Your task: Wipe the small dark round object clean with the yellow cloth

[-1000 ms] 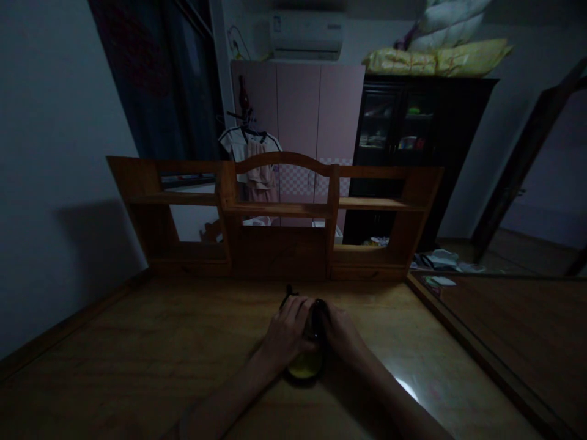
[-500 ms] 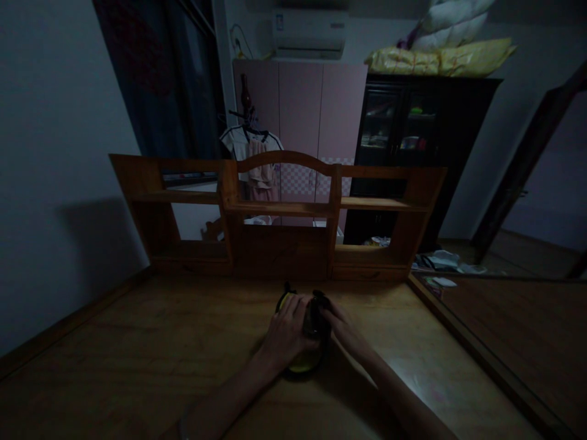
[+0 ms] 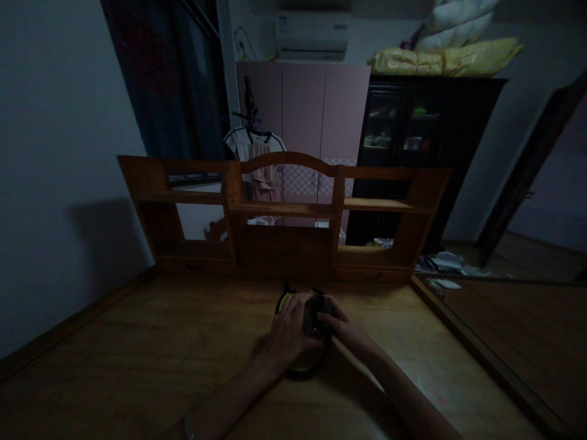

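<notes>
Item 1: yellow item with black trim (image 3: 303, 365). Rounded, soft-looking; exact kind too dark for me to tell. Location: on the worktop (image 3: 206, 360), near its middle, in front of the shelf unit (image 3: 284, 211) and well apart from it. Placed there, I judge, because both hands reach it evenly and the flat wood bears its weight.

Item 2: dark glossy piece (image 3: 314, 316). Location: at the upper right of the yellow item, between the two hands. Whether it is part of that item or separate, I cannot tell from my end.

Item 3: left hand (image 3: 288, 327). Fingers together, curved over the yellow item from the left, thumb below the dark piece; closed about its hold. Purpose as I read it: to steady the item against the wood. The palm side is hidden from me.

Item 4: right hand (image 3: 342, 325). Partly curled, a small gap between thumb and fingers, with the right edge of the dark piece in it. A light fingertip hold, I judge, suited to fine handling while the other hand anchors. How firmly it presses, I cannot tell.

Surroundings: pink wardrobe (image 3: 302, 110) behind the shelf unit; black cabinet (image 3: 463, 134) beside it, yellow bags (image 3: 477, 59) stored on top, presumably to save floor space.
</notes>
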{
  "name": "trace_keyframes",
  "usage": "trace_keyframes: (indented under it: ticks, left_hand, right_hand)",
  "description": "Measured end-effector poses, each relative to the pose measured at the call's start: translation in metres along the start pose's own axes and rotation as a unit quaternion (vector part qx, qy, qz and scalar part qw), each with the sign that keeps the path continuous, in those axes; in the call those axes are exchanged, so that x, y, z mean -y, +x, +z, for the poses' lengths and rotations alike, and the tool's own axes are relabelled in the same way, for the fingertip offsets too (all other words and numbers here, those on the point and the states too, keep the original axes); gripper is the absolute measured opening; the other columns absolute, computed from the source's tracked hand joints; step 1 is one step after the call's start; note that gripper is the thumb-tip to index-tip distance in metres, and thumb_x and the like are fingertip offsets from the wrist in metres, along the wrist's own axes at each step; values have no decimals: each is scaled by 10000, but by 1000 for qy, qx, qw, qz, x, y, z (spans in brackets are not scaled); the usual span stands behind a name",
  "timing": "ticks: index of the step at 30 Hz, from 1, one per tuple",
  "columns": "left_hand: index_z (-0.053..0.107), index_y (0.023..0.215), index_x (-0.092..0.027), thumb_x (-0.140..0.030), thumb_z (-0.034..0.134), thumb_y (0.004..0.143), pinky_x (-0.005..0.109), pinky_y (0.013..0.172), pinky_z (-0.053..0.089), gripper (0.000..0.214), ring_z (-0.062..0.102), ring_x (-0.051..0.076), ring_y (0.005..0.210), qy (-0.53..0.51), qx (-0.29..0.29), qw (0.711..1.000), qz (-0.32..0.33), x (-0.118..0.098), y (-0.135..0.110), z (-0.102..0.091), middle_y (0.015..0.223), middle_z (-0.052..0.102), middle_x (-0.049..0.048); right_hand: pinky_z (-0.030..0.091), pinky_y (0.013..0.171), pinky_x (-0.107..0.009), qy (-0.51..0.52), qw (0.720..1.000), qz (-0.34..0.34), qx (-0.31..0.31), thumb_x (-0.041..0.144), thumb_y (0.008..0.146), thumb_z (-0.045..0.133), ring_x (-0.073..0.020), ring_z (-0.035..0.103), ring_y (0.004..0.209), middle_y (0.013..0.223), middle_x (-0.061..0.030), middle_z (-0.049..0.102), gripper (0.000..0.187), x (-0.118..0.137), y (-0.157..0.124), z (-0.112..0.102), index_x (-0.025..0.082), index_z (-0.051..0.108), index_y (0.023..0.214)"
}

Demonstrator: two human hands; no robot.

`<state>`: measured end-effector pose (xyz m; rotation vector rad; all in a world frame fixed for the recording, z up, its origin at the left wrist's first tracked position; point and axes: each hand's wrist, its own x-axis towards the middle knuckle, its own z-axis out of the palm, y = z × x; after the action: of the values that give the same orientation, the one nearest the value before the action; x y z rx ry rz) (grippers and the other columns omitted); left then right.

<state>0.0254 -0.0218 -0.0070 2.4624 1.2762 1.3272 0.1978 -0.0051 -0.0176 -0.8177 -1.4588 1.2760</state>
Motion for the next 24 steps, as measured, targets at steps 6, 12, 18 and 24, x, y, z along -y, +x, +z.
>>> trace_keyframes:
  ticks: [6, 12, 18, 24]
  left_hand:
    - [360, 1303, -231, -230, 785, 570, 469, 971, 414, 848, 448, 308, 1184, 31, 61, 996, 63, 5, -1, 1, 1272, 486, 99]
    - [341, 1315, -232, -248, 800, 577, 458, 959, 422, 869, 461, 298, 1154, 31, 77, 994, 71, 1, 2, -5, 1259, 484, 97]
    - [349, 1299, -224, -305, 832, 552, 463, 975, 415, 893, 458, 299, 1153, 25, 78, 994, 76, 1, 2, -8, 1251, 485, 101]
    - [342, 1314, -224, -325, 816, 590, 476, 972, 419, 872, 442, 321, 1188, 39, 71, 994, 74, 5, 0, -6, 1278, 474, 112]
  right_hand:
    - [358, 1049, -417, -118, 989, -54, -68, 254, 782, 574, -221, 521, 1150, 1217, -40, 595, 424, -24, 1, -1, 240, 547, 1205]
    - [418, 1002, -429, -173, 977, -83, -94, 274, 831, 532, -239, 572, 1099, 1172, -70, 637, 369, -19, -5, 6, 213, 576, 1192]
    - [476, 914, -403, -235, 961, -85, -117, 275, 844, 523, -248, 607, 1015, 1093, -72, 674, 322, -13, -8, 5, 207, 611, 1146]
    - [504, 741, -321, -299, 947, -72, -93, 276, 867, 495, -230, 647, 823, 914, -64, 711, 232, -1, -8, 4, 169, 670, 975]
